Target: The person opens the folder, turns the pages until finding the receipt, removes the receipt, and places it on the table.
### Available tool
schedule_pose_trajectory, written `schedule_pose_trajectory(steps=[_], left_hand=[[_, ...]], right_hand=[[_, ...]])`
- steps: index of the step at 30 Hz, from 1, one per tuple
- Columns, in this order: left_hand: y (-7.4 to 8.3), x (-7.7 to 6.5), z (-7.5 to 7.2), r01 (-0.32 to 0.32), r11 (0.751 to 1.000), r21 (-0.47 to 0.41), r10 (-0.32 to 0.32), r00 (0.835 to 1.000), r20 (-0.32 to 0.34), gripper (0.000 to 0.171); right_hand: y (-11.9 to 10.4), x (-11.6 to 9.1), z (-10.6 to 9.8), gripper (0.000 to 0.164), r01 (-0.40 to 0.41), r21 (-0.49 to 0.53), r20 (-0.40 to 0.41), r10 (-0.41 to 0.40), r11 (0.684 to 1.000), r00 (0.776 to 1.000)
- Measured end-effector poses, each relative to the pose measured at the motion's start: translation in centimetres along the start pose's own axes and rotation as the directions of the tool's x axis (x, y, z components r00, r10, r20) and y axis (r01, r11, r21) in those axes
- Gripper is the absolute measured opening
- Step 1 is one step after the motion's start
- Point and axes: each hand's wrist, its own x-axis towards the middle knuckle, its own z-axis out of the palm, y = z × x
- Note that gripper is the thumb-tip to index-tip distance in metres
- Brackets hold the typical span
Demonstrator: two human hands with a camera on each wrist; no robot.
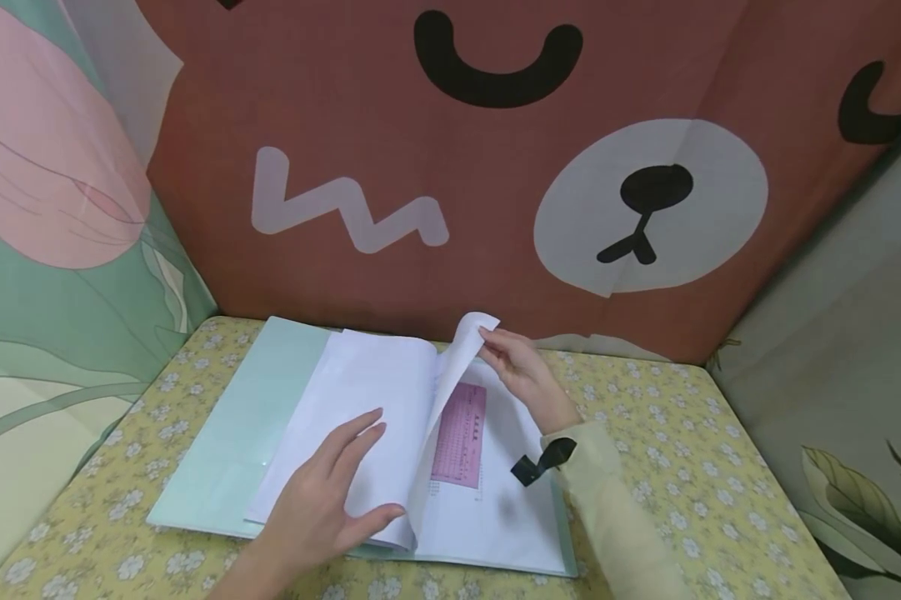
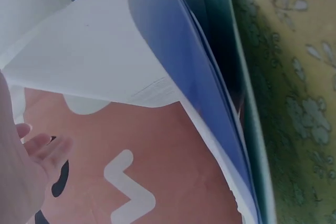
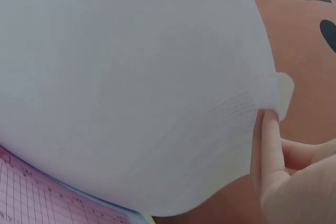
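Note:
A pale green folder lies spread on the table with white sheets inside. My right hand pinches the upper corner of a raised white page, which curls upward between the two halves. In the right wrist view the fingertips press on that page's edge, near faint small print. Under the raised page, a pink printed slip shows on the right-hand sheet. My left hand is spread over the lower part of the left-hand pages, thumb toward the fold, holding nothing.
The table has a yellow floral cloth. Behind it hangs a brown cloth with a cartoon bear face, and more printed fabric stands at the left. A black strap is on the right sleeve's wrist.

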Motion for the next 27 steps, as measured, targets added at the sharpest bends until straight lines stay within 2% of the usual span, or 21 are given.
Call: schedule_pose_trajectory(steps=[4, 12, 17, 24, 27], left_hand=[[0.3, 0.3, -0.1, -0.040, 0.998, -0.040, 0.036, 0.995, -0.094, 0.063], [0.9, 0.6, -0.1, -0.055, 0.996, -0.068, 0.045, 0.989, -0.144, 0.047], [1.0, 0.8, 0.0, -0.013, 0.998, -0.068, 0.001, 0.985, -0.172, 0.034], [0.8, 0.7, -0.5, 0.051, 0.998, -0.049, -0.058, 0.982, -0.178, 0.034], [0.6, 0.7, -0.9, 0.075, 0.997, -0.029, -0.079, 0.983, -0.165, 0.035]], right_hand=[[0.5, 0.2, 0.5, 0.015, 0.024, -0.021, -0.018, -0.024, 0.999, 1.000], [1.4, 0.5, 1.1, 0.012, 0.065, -0.022, -0.041, -0.066, 0.998, 0.997], [1.7, 0.6, 1.5, 0.013, 0.076, -0.017, -0.029, -0.077, 0.997, 0.997], [1.9, 0.6, 1.8, 0.015, 0.072, -0.043, -0.014, -0.073, 0.996, 0.997], [1.9, 0.4, 1.8, 0.019, 0.078, -0.105, 0.007, -0.078, 0.991, 0.997]])
